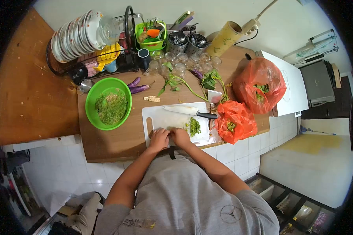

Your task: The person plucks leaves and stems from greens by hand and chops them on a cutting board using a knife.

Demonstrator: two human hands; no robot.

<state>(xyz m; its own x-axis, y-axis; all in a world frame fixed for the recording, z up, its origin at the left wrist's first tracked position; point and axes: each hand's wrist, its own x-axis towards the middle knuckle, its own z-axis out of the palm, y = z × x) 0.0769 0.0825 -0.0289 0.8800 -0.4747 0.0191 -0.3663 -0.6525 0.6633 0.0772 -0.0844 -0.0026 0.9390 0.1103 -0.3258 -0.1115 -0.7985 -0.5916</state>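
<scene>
My left hand [160, 138] and my right hand [180, 137] meet at the near edge of a white cutting board [156, 113]. The fingers of both are curled and pressed close together; whatever is between them is too small or hidden to name. Just right of my right hand lies a small heap of chopped greens [193, 127]. Across the far side of the board rests a knife [190, 112] with a black handle, touched by neither hand. To the left stands a green bowl [90, 105] filled with chopped greens [112, 106].
Purple eggplants [139, 89], tempeh-like pieces [153, 99] and leafy stems [180, 80] lie beyond the board. Red plastic bags [236, 121] sit to the right. Drinking glasses [179, 69], a dish rack [130, 35] of plates and cutlery holders [176, 46] line the back.
</scene>
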